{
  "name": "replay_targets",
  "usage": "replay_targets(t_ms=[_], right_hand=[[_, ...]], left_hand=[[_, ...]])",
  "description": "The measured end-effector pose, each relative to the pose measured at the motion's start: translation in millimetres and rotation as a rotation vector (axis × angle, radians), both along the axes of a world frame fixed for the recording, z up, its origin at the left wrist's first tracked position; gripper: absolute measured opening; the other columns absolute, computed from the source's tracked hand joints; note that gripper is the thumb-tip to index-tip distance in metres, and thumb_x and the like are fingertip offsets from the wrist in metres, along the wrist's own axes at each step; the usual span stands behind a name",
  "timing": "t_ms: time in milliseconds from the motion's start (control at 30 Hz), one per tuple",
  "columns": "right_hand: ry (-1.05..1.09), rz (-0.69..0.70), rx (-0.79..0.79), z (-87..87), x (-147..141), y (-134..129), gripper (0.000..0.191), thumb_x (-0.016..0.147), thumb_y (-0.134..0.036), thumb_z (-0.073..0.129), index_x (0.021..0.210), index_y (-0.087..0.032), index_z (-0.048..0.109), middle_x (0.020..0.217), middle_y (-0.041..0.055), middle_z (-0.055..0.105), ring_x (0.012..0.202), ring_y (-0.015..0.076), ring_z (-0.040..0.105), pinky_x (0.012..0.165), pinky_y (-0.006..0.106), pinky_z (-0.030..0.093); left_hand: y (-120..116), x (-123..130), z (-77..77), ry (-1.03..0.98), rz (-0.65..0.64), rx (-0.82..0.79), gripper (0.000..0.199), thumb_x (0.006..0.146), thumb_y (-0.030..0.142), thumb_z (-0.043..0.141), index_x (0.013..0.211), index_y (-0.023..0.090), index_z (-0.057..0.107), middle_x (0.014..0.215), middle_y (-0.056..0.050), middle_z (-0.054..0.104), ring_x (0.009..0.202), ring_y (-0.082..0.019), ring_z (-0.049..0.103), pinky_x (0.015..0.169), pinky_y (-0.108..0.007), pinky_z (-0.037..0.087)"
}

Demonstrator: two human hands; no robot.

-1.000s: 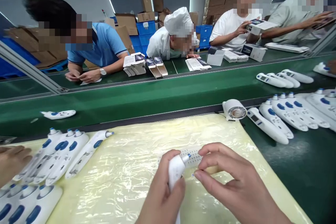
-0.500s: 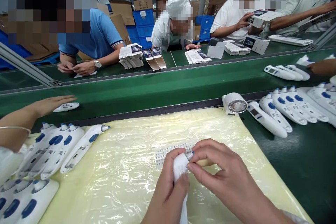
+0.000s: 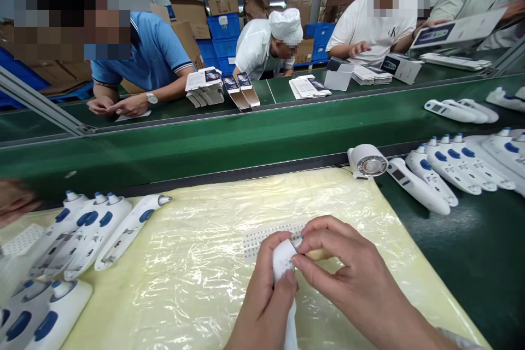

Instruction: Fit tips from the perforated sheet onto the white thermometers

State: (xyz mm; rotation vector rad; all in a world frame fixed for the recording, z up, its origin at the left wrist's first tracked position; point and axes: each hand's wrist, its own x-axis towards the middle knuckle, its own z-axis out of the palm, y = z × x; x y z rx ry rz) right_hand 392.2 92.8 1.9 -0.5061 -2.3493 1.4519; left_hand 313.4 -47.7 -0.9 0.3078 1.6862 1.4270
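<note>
My left hand (image 3: pixel 268 287) is wrapped round a white ear thermometer (image 3: pixel 283 257), held upright over the yellow mat with its probe end up. At the probe tip (image 3: pixel 298 241), the thumb and forefinger of my right hand (image 3: pixel 348 262) are pinched together. Whether a small part sits between those fingertips is hidden. A pale yellow covering shows on one of the right fingers. Just behind my hands lies a sheet of small round dots (image 3: pixel 256 243), partly covered by them. Along the mat's left side lie several white thermometers (image 3: pixel 102 224) with blue buttons, their hollow undersides showing.
Plastic film covers the yellow mat (image 3: pixel 184 279). A small white fan (image 3: pixel 369 161) stands at its back right corner, beside several thermometers (image 3: pixel 447 164). Beyond runs a green conveyor belt (image 3: pixel 246 142). Co-workers sit across it with cartons (image 3: pixel 205 86); another person's hand (image 3: pixel 16 202) is at far left.
My hands have barely moved. The other person's hand at left has drawn back from the belt, and the thermometer there has left view. Thermometers on the belt at right have shifted rightward.
</note>
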Motion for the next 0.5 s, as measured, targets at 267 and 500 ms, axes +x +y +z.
replay_targets(t_ms=[267, 500], right_hand=[[-0.010, 0.013, 0.008, 1.6, -0.8, -0.3, 0.011, 0.089, -0.025, 0.060, 0.083, -0.024, 0.070, 0.099, 0.0048, 0.061, 0.087, 0.0182, 0.062, 0.039, 0.017, 0.035], [-0.017, 0.031, -0.011, 0.3, 0.0, -0.1, 0.010, 0.090, -0.025, 0.060, 0.085, -0.025, 0.069, 0.099, 0.0039, 0.061, 0.086, 0.0167, 0.063, 0.042, 0.016, 0.039]], left_hand=[[-1.0, -0.2, -3.9, -0.013, 0.019, 0.004, 0.047, 0.091, 0.048, 0.046, 0.134, 0.029, 0.041, 0.083, 0.001, 0.056, 0.074, -0.017, 0.047, 0.074, -0.030, 0.034], [-1.3, 0.2, -5.0, -0.026, 0.025, -0.007, 0.048, 0.091, 0.047, 0.047, 0.134, 0.029, 0.041, 0.082, 0.001, 0.058, 0.074, -0.017, 0.048, 0.070, -0.028, 0.034]])
